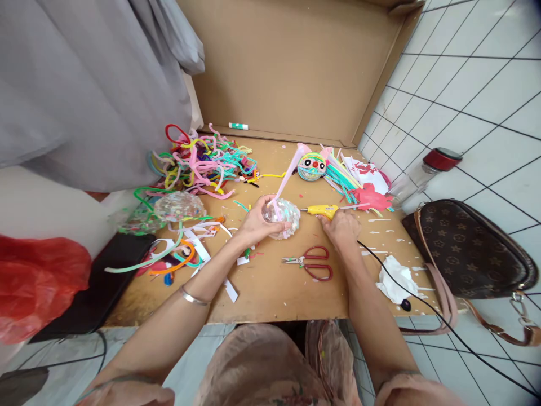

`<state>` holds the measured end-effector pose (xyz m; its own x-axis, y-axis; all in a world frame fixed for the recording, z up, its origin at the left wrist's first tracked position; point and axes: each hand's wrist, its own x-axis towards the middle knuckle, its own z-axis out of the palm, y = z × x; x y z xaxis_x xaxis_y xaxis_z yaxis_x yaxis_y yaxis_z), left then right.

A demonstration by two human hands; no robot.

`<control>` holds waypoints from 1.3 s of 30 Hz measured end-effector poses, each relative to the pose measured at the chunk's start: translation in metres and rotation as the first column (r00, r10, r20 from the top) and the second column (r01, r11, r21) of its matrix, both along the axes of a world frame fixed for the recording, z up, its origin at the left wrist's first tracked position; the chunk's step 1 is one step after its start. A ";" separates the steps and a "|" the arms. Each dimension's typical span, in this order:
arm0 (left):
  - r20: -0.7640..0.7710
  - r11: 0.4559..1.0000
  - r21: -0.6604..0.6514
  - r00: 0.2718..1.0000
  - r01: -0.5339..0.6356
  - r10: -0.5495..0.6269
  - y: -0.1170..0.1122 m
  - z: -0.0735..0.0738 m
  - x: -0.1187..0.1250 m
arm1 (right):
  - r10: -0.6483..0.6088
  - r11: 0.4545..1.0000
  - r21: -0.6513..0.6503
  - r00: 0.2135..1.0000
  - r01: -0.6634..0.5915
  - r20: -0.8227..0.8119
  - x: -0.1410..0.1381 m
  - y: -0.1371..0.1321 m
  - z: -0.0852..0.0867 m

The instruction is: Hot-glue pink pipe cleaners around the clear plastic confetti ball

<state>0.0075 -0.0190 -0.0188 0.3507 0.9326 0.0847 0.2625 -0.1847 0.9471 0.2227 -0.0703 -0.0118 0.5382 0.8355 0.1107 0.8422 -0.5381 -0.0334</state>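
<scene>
My left hand (256, 223) is closed round a clear glittery ball (282, 216) resting on the cardboard work surface (270, 287). A pink pipe cleaner (291, 169) rises from the ball's top. My right hand (342, 228) grips a yellow glue gun (322, 210), its tip pointing left at the ball. The gun's black cord (422, 304) trails off to the right. Red-handled scissors (310, 263) lie just in front of both hands.
A tangle of coloured pipe cleaners (203, 160) lies at the back left, another glittery ball (177, 206) at left. A decorated ball with eyes (311, 166), pink pieces (372, 197), a red-lidded jar (422, 175), a brown handbag (469, 254), crumpled tissue (395, 285) and a red bag (38, 287) surround them.
</scene>
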 end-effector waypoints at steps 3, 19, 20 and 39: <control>0.001 1.000 0.002 1.000 0.008 -0.008 0.001 -0.001 0.000 | -0.017 1.000 -0.021 1.000 0.017 -0.021 -0.001 0.001 0.001; -0.004 1.000 0.005 1.000 0.011 -0.011 0.000 0.000 0.000 | -0.107 0.993 0.026 0.985 0.111 -0.132 0.002 0.003 -0.004; 0.001 1.000 -0.001 1.000 0.013 -0.013 0.000 0.000 0.000 | -0.116 0.991 0.049 0.984 0.124 -0.134 0.002 0.003 -0.003; 0.031 0.999 0.020 0.999 0.041 -0.042 -0.001 0.004 -0.002 | 0.244 0.665 0.735 0.969 -0.134 -0.045 -0.021 -0.009 0.001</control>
<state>0.0054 -0.0199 -0.0143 0.3858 0.9155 0.1143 0.2241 -0.2132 0.9510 0.2015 -0.0794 -0.0104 0.4328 0.6093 0.6644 0.8808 -0.1286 -0.4557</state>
